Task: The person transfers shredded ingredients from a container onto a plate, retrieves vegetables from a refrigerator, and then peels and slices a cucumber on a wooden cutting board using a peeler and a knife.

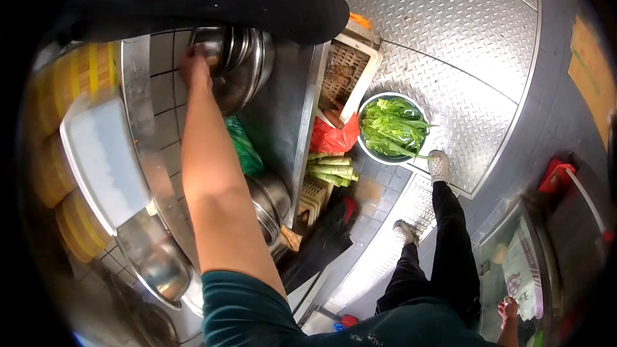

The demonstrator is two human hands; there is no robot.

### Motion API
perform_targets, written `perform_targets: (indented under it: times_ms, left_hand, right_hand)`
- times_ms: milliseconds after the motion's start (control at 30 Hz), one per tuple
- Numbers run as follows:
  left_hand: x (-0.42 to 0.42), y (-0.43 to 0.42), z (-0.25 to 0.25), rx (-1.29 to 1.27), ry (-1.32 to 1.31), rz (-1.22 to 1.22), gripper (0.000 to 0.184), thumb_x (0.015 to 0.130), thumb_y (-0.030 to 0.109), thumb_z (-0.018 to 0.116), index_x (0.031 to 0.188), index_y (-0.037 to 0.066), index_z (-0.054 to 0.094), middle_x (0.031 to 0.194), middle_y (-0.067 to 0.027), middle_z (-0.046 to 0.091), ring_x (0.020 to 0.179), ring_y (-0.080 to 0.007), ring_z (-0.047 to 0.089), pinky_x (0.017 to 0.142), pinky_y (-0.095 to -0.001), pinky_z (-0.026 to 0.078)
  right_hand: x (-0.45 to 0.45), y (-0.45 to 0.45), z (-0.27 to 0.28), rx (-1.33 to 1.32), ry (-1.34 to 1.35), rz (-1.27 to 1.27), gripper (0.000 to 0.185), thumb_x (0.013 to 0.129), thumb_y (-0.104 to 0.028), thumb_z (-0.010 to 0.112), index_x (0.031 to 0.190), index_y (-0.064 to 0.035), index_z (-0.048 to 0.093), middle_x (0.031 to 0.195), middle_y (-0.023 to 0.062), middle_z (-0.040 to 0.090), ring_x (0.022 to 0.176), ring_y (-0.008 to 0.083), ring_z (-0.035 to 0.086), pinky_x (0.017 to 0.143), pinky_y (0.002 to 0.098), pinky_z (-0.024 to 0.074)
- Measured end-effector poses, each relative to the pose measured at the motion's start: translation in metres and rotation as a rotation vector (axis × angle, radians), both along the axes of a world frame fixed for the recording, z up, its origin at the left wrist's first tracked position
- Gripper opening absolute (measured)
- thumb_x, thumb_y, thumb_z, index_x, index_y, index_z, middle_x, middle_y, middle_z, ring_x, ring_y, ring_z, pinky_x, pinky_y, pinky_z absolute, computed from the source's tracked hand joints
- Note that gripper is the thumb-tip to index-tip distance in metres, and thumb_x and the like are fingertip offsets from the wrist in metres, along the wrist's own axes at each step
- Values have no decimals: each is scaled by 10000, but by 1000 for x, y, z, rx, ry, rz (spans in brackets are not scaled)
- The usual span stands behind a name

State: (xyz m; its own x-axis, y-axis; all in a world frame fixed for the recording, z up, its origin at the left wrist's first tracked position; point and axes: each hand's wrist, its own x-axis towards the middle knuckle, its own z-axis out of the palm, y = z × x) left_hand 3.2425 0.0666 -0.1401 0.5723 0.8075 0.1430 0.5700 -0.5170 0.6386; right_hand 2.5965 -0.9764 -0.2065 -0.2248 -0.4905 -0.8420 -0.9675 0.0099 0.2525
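My left hand [195, 67] reaches out to a stack of steel bowls [239, 51] on the metal shelf. Its fingers, a little blurred, close on the near rim of a bowl. Beneath the stack lies a wider steel basin [260, 67]. A green plastic bag [243, 146] sits beside my forearm, with more stacked steel bowls [273, 196] partly behind the arm. My right hand [508, 308] hangs low at my side, near a glass-topped cabinet. Its fingers are curled; whether something small is in them is unclear.
A basin of leafy greens [393, 125] stands on the floor by my foot. Plastic crates [366, 58], a red bag [335, 135] and cut green stalks [334, 170] sit under the shelf edge. A white lidded tub [106, 160] is at left; a dark sleeve-like shape [257, 0] crosses the top.
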Motion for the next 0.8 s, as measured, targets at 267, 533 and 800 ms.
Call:
perform_targets:
  times_ms: [267,533,800]
  left_hand:
    - [-107,-3,-2,-586,-921,-138,424,1091,273,496,1382,-35,518,1400,-169,564,1223,-282,600,971,-413,572]
    - [-255,-133,-30,-1306,-1305,418,364,1110,265,474,1319,-14,580,1264,-147,665,1103,-262,643,943,-407,559]
    - [-365,-237,67,-1342,-1202,349,127,1064,144,570,1158,59,573,1248,-118,659,1190,-283,629,1081,-507,499]
  right_hand:
    - [6,9,-16,74,-76,-76,169,992,-187,631,1147,-128,600,842,28,584,648,161,580,546,315,452]
    - [68,35,-20,216,-261,-52,122,995,-164,610,1111,-123,606,795,31,580,600,144,541,497,299,414]
    - [96,-60,-120,1021,-380,-314,336,886,-452,598,1147,-254,677,1174,42,691,1077,253,606,859,490,482]
